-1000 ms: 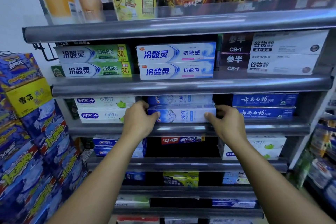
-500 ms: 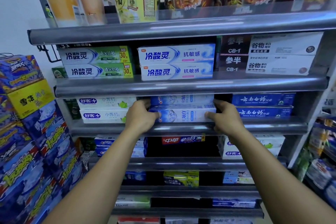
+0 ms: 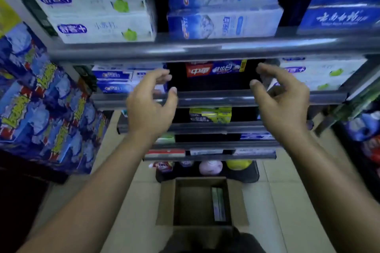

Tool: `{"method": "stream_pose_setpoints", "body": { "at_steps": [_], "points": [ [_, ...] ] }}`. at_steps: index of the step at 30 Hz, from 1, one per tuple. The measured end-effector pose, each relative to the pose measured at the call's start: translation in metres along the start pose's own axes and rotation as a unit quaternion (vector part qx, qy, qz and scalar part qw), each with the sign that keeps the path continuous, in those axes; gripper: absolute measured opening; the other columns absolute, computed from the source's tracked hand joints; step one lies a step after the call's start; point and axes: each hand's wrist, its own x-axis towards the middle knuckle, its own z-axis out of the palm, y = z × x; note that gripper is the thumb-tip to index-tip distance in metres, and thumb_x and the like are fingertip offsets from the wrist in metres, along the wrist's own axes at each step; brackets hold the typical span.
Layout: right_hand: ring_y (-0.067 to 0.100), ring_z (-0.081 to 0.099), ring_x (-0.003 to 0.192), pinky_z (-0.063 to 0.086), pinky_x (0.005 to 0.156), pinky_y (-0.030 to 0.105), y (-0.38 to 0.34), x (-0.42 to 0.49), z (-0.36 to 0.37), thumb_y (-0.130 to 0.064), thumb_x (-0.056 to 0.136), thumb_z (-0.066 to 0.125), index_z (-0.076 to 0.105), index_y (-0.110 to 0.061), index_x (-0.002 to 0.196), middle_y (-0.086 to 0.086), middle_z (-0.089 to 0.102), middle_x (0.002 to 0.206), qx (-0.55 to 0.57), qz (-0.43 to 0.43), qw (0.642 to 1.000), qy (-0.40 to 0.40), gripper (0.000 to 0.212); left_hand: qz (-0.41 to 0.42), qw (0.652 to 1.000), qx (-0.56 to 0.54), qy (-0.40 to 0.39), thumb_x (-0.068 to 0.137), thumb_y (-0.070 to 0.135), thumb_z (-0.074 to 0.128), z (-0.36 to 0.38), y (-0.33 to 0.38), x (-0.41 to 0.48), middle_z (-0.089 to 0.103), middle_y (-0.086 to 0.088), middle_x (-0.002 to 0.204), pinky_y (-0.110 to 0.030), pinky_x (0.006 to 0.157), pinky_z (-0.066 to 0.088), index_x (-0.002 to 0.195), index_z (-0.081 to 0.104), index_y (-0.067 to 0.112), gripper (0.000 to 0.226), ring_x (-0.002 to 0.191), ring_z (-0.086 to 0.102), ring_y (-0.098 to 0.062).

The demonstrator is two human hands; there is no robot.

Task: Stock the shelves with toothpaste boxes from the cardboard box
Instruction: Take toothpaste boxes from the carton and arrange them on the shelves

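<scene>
The pale blue toothpaste box (image 3: 224, 24) lies on the upper shelf (image 3: 205, 47), under a second one like it. Below that shelf my left hand (image 3: 152, 107) and my right hand (image 3: 281, 100) hover in the air, fingers spread and holding nothing. On the floor between my arms stands the open cardboard box (image 3: 185, 201), and a greenish toothpaste box (image 3: 218, 203) lies along its right side. A red and blue toothpaste box (image 3: 213, 69) sits deep on the shelf behind my hands.
White and green toothpaste boxes (image 3: 98, 16) fill the shelf's left part, dark blue ones (image 3: 339, 6) the right. A stack of blue printed cartons (image 3: 41, 98) stands at the left. Lower shelves (image 3: 209, 156) hold more boxes, with round packs at the bottom. The floor is tiled.
Both hands have let go of the pale blue box on the shelf and dropped lower, fingers now apart. The view has tilted down, so the cardboard box on the floor shows.
</scene>
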Motion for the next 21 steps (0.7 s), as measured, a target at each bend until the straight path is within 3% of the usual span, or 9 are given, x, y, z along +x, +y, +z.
{"method": "stream_pose_setpoints", "body": {
  "at_steps": [4, 7, 9, 11, 13, 14, 16, 18, 21],
  "points": [
    [0.003, 0.066, 0.069, 0.055, 0.068, 0.031, 0.084, -0.076, 0.032, -0.032, 0.091, 0.067, 0.072, -0.024, 0.113, -0.022, 0.07, 0.092, -0.038, 0.117, 0.989, -0.083, 0.024, -0.192, 0.968, -0.02, -0.159, 0.082, 0.045, 0.062, 0.029, -0.073, -0.105, 0.066, 0.036, 0.096, -0.031, 0.083, 0.059, 0.105, 0.063, 0.045, 0.022, 0.091, 0.066, 0.006],
    [0.017, 0.071, 0.083, 0.058, 0.079, 0.045, 0.159, -0.139, 0.057, -0.017, 0.091, 0.072, 0.075, -0.016, 0.111, -0.004, 0.074, 0.088, -0.072, 0.255, 0.946, -0.185, 0.02, -0.319, 0.907, -0.026, -0.273, 0.072, 0.044, 0.062, 0.057, -0.12, -0.19, 0.072, 0.02, 0.086, -0.041, 0.082, 0.059, 0.088, 0.065, 0.052, 0.018, 0.084, 0.07, -0.009],
    [0.025, 0.07, 0.085, 0.055, 0.077, 0.037, 0.209, -0.183, 0.073, -0.01, 0.09, 0.072, 0.076, -0.008, 0.101, 0.004, 0.073, 0.086, -0.092, 0.32, 0.912, -0.241, 0.011, -0.365, 0.866, -0.009, -0.343, 0.073, 0.037, 0.068, 0.08, -0.151, -0.252, 0.072, 0.009, 0.083, -0.043, 0.083, 0.058, 0.089, 0.067, 0.041, 0.016, 0.084, 0.072, -0.019],
    [0.021, 0.067, 0.081, 0.047, 0.07, 0.03, 0.255, -0.227, 0.09, -0.005, 0.089, 0.071, 0.075, -0.003, 0.095, 0.007, 0.071, 0.083, -0.11, 0.386, 0.869, -0.288, 0.007, -0.409, 0.819, 0.028, -0.402, 0.08, 0.024, 0.079, 0.104, -0.182, -0.311, 0.069, 0.013, 0.079, -0.031, 0.078, 0.056, 0.094, 0.07, 0.028, 0.017, 0.077, 0.068, 0.0],
    [0.007, 0.06, 0.072, 0.042, 0.069, 0.028, 0.309, -0.272, 0.108, 0.0, 0.089, 0.069, 0.072, -0.004, 0.089, 0.003, 0.066, 0.079, -0.105, 0.453, 0.826, -0.32, 0.005, -0.453, 0.764, 0.062, -0.455, 0.085, 0.026, 0.079, 0.138, -0.217, -0.368, 0.066, 0.019, 0.08, -0.019, 0.073, 0.05, 0.102, 0.071, 0.024, 0.019, 0.077, 0.064, 0.007],
    [0.002, 0.057, 0.068, 0.04, 0.069, 0.024, 0.337, -0.293, 0.115, -0.001, 0.09, 0.069, 0.069, -0.008, 0.082, 0.0, 0.063, 0.076, -0.102, 0.478, 0.809, -0.327, 0.01, -0.472, 0.737, 0.073, -0.477, 0.087, 0.03, 0.077, 0.157, -0.234, -0.395, 0.065, 0.018, 0.084, -0.021, 0.075, 0.05, 0.107, 0.07, 0.023, 0.023, 0.082, 0.065, 0.001],
    [0.01, 0.062, 0.078, 0.043, 0.071, 0.022, 0.392, -0.338, 0.128, -0.008, 0.088, 0.073, 0.071, -0.01, 0.087, 0.001, 0.067, 0.084, -0.094, 0.53, 0.773, -0.337, 0.003, -0.503, 0.691, 0.088, -0.511, 0.088, 0.037, 0.075, 0.197, -0.269, -0.449, 0.064, 0.015, 0.088, -0.027, 0.078, 0.05, 0.109, 0.067, 0.023, 0.026, 0.09, 0.065, -0.012],
    [0.025, 0.069, 0.094, 0.055, 0.081, 0.035, 0.447, -0.38, 0.139, -0.013, 0.084, 0.078, 0.075, -0.01, 0.099, 0.008, 0.074, 0.101, -0.094, 0.575, 0.749, -0.315, 0.016, -0.513, 0.668, 0.107, -0.528, 0.089, 0.041, 0.072, 0.245, -0.303, -0.5, 0.065, 0.014, 0.085, -0.03, 0.071, 0.051, 0.091, 0.064, 0.026, 0.017, 0.085, 0.065, -0.013],
    [0.03, 0.072, 0.094, 0.059, 0.084, 0.044, 0.506, -0.427, 0.15, -0.014, 0.082, 0.077, 0.076, -0.016, 0.101, 0.01, 0.076, 0.1, -0.085, 0.592, 0.753, -0.275, 0.02, -0.522, 0.651, 0.123, -0.537, 0.092, 0.044, 0.067, 0.318, -0.348, -0.565, 0.066, 0.004, 0.079, -0.032, 0.058, 0.048, 0.078, 0.064, 0.025, 0.024, 0.081, 0.068, -0.019]
  ]
}}
